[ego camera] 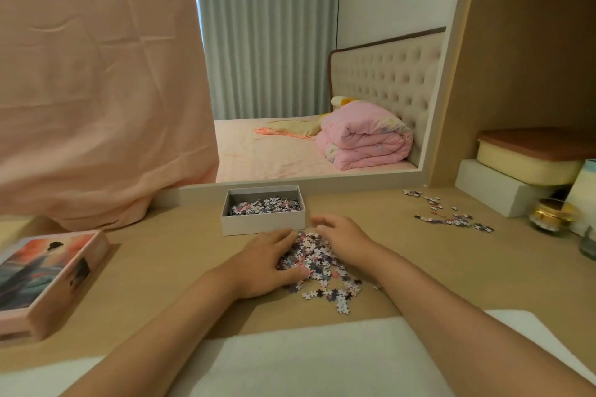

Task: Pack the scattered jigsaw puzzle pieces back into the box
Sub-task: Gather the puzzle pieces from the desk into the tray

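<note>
the fingertips of the left hand (265,263) are tucked under the pile of pieces (317,256) and do not show. the box lid (48,280) is cut off by the left edge. a small glass (588,245) is cut off by the right edge.

Head-worn view, facing forward and down, close over desk (161,267)

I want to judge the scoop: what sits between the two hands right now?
The head view shows a heap of loose puzzle pieces between the left hand and right hand, just in front of the open box.
</note>
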Demonstrator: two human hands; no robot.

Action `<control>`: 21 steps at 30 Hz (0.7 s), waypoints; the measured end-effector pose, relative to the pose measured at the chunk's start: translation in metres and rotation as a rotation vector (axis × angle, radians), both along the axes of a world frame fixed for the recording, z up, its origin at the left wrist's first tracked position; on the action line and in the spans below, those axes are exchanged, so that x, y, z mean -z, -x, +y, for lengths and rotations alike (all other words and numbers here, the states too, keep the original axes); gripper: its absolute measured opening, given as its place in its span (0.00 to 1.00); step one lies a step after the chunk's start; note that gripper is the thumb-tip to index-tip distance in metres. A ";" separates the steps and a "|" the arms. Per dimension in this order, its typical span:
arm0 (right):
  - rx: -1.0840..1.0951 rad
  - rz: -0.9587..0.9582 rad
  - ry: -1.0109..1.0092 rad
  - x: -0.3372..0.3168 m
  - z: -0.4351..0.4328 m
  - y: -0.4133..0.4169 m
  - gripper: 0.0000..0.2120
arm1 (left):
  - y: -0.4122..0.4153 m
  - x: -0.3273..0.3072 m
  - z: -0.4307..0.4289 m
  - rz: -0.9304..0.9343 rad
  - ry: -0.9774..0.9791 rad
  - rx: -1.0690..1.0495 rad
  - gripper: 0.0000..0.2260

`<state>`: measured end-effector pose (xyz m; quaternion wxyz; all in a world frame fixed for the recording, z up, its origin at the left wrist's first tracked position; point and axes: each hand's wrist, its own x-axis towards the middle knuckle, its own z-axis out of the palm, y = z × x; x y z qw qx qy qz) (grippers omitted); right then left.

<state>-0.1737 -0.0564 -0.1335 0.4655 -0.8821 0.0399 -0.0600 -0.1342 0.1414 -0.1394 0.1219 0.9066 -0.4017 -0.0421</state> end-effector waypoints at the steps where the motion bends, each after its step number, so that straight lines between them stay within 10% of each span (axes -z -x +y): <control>1: 0.008 0.002 0.030 -0.002 -0.007 0.005 0.19 | 0.004 -0.001 -0.004 -0.012 -0.018 0.026 0.41; 10: 0.016 0.031 0.329 0.020 -0.006 0.034 0.20 | 0.026 0.018 -0.044 -0.101 -0.123 0.102 0.55; 16: 0.183 -0.065 -0.330 0.011 0.037 0.007 0.20 | 0.007 0.018 -0.021 -0.211 0.011 0.081 0.47; 21: 0.209 -0.071 -0.360 0.000 0.020 0.004 0.17 | 0.008 0.012 -0.014 -0.160 0.144 0.084 0.37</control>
